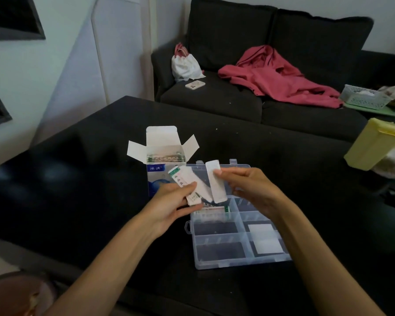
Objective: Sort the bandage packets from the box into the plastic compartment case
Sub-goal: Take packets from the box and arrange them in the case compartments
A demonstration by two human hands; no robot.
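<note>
An open white-and-blue bandage box [157, 169] stands on the black table, flaps up, with several packets showing inside. In front of it lies a clear plastic compartment case [228, 261], lid open. My left hand [169, 204] grips a small stack of bandage packets [184, 181] above the case's left edge. My right hand [251, 188] pinches a single white bandage packet [216, 181] near its top, held upright just right of the stack. More packets [211, 210] lie in an upper left compartment. White square pads [263, 238] sit in the right compartments.
A yellow lidded container [372, 144] stands at the table's right edge. Behind the table is a dark sofa [237, 33] with a white bag [185, 65], a phone [194, 84], a pink garment [276, 76] and a pale green basket [363, 96].
</note>
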